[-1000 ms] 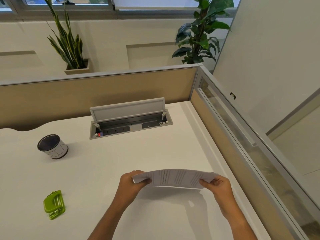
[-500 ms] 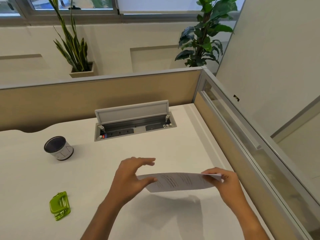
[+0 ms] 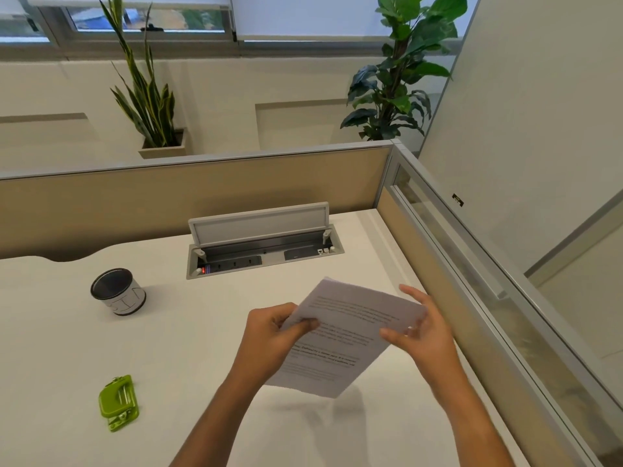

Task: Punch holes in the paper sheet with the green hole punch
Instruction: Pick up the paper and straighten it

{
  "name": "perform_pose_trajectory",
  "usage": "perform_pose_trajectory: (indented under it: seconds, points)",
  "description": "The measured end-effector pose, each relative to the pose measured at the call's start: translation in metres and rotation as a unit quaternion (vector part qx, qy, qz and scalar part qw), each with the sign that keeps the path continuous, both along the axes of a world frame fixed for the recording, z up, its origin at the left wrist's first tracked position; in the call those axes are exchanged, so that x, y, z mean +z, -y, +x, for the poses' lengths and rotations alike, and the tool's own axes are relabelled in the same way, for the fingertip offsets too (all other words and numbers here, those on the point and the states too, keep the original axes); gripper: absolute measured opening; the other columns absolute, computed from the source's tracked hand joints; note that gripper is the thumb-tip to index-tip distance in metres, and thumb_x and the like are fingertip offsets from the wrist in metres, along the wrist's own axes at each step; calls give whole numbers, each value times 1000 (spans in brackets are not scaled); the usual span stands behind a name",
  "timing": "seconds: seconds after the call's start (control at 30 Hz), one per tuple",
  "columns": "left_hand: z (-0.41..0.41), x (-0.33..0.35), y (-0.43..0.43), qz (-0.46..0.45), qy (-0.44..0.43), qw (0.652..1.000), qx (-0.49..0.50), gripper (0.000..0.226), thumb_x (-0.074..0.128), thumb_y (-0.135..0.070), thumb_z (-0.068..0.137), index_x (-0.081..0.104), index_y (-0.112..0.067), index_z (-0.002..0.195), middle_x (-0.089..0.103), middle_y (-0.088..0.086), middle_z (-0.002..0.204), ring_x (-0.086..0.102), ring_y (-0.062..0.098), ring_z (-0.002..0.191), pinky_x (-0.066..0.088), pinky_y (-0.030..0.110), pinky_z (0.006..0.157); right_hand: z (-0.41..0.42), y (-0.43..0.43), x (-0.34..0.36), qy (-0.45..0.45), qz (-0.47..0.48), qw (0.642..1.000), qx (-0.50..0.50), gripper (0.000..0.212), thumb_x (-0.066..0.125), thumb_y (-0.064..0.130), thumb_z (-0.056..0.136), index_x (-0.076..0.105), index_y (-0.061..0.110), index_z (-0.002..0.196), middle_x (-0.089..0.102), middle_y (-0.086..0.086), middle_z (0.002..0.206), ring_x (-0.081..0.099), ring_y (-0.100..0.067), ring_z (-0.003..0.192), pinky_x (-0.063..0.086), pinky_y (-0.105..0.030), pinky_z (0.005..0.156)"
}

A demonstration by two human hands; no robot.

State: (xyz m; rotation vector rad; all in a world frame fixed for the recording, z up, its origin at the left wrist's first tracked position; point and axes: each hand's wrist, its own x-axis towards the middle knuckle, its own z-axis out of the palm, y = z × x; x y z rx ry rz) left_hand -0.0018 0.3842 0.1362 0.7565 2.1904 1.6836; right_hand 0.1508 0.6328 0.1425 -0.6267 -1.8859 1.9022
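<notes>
Between 2 bare hands, raised above a white desk (image 3: 175, 348), hangs the paper sheet (image 3: 344, 338). It is printed with lines of text and turned so that 1 corner points away from the person.

The left hand (image 3: 276, 335) pinches the sheet's left edge, thumb on top and curled fingers beneath. The right hand (image 3: 421, 335) brackets the opposite corner. Its thumb lies on the printed face and its fairly straight fingers stand behind the edge, but whether it truly clamps the paper cannot be told.

Well to the left of the left hand's grip, and nearer the person, the green hole punch (image 3: 118, 402) lies on the desk, untouched and well apart from the sheet. Further left and away stands a small round tin (image 3: 118, 291). Beyond the grip, an open socket box (image 3: 266, 244) is set into the desk.

The sheet looks thin, light and floppy. It would likely sag if held by 1 corner, and it would crease under a hard squeeze. A gentle pinch at 1 edge should suit it, leaving the opposite margin free for the punch. The punch looks small and rigid, probably light enough for 1 hand to take by its body.
</notes>
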Motion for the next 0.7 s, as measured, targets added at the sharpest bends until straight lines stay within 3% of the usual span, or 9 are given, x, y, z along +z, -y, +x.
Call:
perform_pose_trajectory:
  seconds: [0.03,0.1,0.17,0.27,0.43,0.5,0.6,0.63,0.7]
  points:
    - [0,-3,3,10,20,1000,3,13,80,-38,91,87,-34,101,86,-11,96,82,17,87,68,36,76,-1,6,-7,-4,-49,999,13,88,101,7,68,60,33,142,79,-5,124,76,-25,115,63,-36,96]
    - [1,-7,8,31,51,998,11,13,82,-36,90,87,-32,102,86,-7,99,82,20,89,69,41,79,-2,17,-18,-7,-82,996,21,73,100,13,66,69,27,130,80,-8,123,78,-26,114,65,-30,90]
    - [2,-12,14,42,66,997,25,18,82,-40,88,88,-30,102,87,-4,100,83,23,89,69,45,81,-5,26,-25,-5,-82,996,20,50,96,17,69,79,24,115,83,-8,118,79,-26,110,64,-25,87]
    - [5,-25,25,48,77,995,42,25,83,-46,87,87,-28,105,86,-1,101,81,25,90,68,45,82,-9,35,-34,2,-60,998,11,32,89,3,84,84,24,108,85,-6,111,81,-23,103,63,-20,84]
    - [14,-60,38,12,125,989,76,9,90,-30,85,87,-34,93,87,-3,94,83,16,88,64,33,80,-9,42,-60,65,-33,997,24,30,86,1,87,85,23,107,86,-1,104,81,-19,98,62,-18,80]
    - [18,-70,43,-10,147,985,95,8,93,-27,84,86,-23,87,85,5,87,80,15,81,63,41,79,-7,47,-72,78,-32,996,40,32,84,-1,88,84,23,110,86,0,105,81,-18,100,61,-15,80]
    - [21,-71,54,8,159,981,112,36,91,-41,79,81,-7,86,81,21,92,79,28,83,62,57,84,-9,56,-81,83,-48,994,56,32,79,-3,92,82,19,115,85,1,110,80,-17,106,60,-12,82]
    - [20,-69,57,18,162,980,113,35,91,-42,80,82,-9,89,83,18,94,81,32,89,64,55,84,-11,59,-82,78,-54,994,56,31,77,-3,93,82,19,115,85,0,112,80,-17,106,60,-12,82]
    - [16,-61,67,36,164,980,112,23,88,-39,84,85,-19,93,86,4,97,83,25,93,67,35,76,-19,67,-78,62,-58,995,58,28,76,-1,95,83,19,114,85,-2,113,80,-18,106,61,-14,83]
